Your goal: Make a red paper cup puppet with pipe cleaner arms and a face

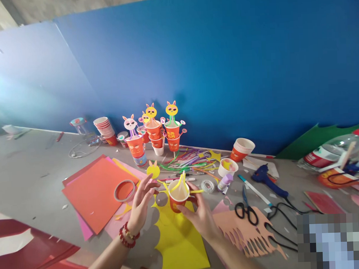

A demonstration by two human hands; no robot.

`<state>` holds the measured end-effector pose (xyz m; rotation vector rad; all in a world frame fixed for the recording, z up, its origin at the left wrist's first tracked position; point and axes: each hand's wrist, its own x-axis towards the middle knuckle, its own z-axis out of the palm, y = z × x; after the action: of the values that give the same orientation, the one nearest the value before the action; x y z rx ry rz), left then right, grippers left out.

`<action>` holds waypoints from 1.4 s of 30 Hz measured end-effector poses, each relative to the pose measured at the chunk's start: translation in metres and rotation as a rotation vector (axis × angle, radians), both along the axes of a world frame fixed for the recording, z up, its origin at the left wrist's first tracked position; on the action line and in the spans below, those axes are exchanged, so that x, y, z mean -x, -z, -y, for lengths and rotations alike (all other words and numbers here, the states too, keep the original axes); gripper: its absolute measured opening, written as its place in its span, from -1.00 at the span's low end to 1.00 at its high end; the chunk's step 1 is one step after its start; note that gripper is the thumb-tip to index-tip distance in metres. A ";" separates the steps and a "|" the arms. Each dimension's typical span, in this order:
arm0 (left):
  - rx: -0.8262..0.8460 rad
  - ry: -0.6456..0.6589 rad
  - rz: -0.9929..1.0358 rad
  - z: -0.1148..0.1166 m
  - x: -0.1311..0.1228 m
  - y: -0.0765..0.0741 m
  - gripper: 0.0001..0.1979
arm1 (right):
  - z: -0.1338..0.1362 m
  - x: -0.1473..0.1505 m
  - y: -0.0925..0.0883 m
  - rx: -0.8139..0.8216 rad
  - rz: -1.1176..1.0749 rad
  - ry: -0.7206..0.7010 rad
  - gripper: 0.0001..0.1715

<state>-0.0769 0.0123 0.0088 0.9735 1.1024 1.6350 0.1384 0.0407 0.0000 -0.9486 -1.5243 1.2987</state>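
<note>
My right hand (201, 212) is closed around a red paper cup (176, 205) with a white inside. Yellow pipe cleaners (181, 182) stand up out of the cup, and yellow ends stick out from its two sides. To the left of the cup, my left hand (143, 202) has its fingers apart and holds nothing. A yellow paper bunny head (153, 170) lies just beyond its fingertips. Beneath both hands is a cut-up yellow sheet (183, 244). Finished-looking cup figures (135, 146) with bunny heads stand at the back.
Coloured paper sheets (99, 196) and a tape roll (124, 190) lie on the left. Several pipe cleaners (189, 157) are spread behind the cup. On the right are scissors (246, 210), a blue glue gun (268, 180) with its black cord, and stacked cups (241, 148).
</note>
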 end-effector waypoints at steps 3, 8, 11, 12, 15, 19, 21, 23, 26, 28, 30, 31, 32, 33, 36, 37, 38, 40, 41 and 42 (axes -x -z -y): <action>0.010 -0.001 0.003 0.000 0.002 -0.001 -0.48 | -0.003 0.001 -0.002 0.008 0.016 0.015 -0.23; 0.040 -0.036 0.034 0.000 0.003 -0.007 -0.48 | -0.015 0.017 0.001 0.206 -0.092 -0.037 -0.30; 0.046 -0.065 0.050 -0.001 0.007 -0.008 -0.47 | -0.021 0.032 0.006 0.308 -0.077 -0.013 -0.28; 0.041 -0.075 0.048 -0.001 0.009 -0.007 -0.46 | -0.023 0.036 0.007 0.323 -0.060 -0.002 -0.29; 0.025 -0.121 0.004 0.000 0.014 -0.001 -0.47 | -0.027 0.045 0.009 0.366 -0.021 0.027 -0.38; -0.012 -0.152 -0.115 0.006 0.011 0.009 -0.41 | -0.031 0.053 0.007 0.406 -0.016 0.061 -0.41; -0.032 -0.130 -0.218 0.010 0.005 0.014 -0.29 | -0.032 0.057 0.006 0.410 -0.033 0.071 -0.38; -0.042 -0.128 -0.358 0.013 -0.002 0.019 -0.16 | -0.032 0.061 0.005 0.410 -0.059 0.071 -0.31; -0.049 -0.155 -0.516 0.015 -0.008 0.022 -0.12 | -0.031 0.066 0.005 0.410 -0.108 0.056 -0.27; -0.055 -0.168 -0.544 0.015 -0.010 0.021 -0.16 | -0.030 0.069 0.006 0.415 -0.141 0.041 -0.30; -0.062 -0.185 -0.555 0.015 -0.009 0.019 -0.20 | -0.029 0.071 0.006 0.425 -0.169 0.026 -0.33; -0.060 -0.192 -0.574 0.015 -0.008 0.018 -0.20 | -0.029 0.072 0.006 0.432 -0.181 0.020 -0.33; -0.053 -0.197 -0.601 0.014 -0.007 0.017 -0.20 | -0.029 0.073 0.006 0.440 -0.193 0.013 -0.32; -0.043 -0.207 -0.633 0.014 -0.005 0.016 -0.20 | -0.029 0.074 0.006 0.451 -0.204 0.005 -0.30; -0.016 -0.236 -0.706 0.011 0.001 0.018 -0.21 | -0.027 0.076 0.005 0.496 -0.238 -0.025 -0.20; -0.012 -0.245 -0.715 0.009 0.004 0.019 -0.21 | -0.025 0.076 0.004 0.510 -0.249 -0.035 -0.19; -0.009 -0.254 -0.723 0.008 0.007 0.020 -0.22 | -0.023 0.076 0.003 0.522 -0.257 -0.044 -0.19; -0.001 -0.262 -0.746 0.004 0.014 0.022 -0.23 | -0.019 0.072 0.001 0.556 -0.262 -0.051 -0.19; 0.007 -0.263 -0.761 0.003 0.017 0.023 -0.23 | -0.016 0.069 0.000 0.581 -0.260 -0.047 -0.18; 0.017 -0.262 -0.779 0.001 0.020 0.023 -0.24 | -0.014 0.065 -0.002 0.608 -0.257 -0.043 -0.16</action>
<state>-0.0971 0.0115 -0.0145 1.5716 1.8136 1.4580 0.0731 0.0545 0.0015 -1.0660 -0.9661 1.8884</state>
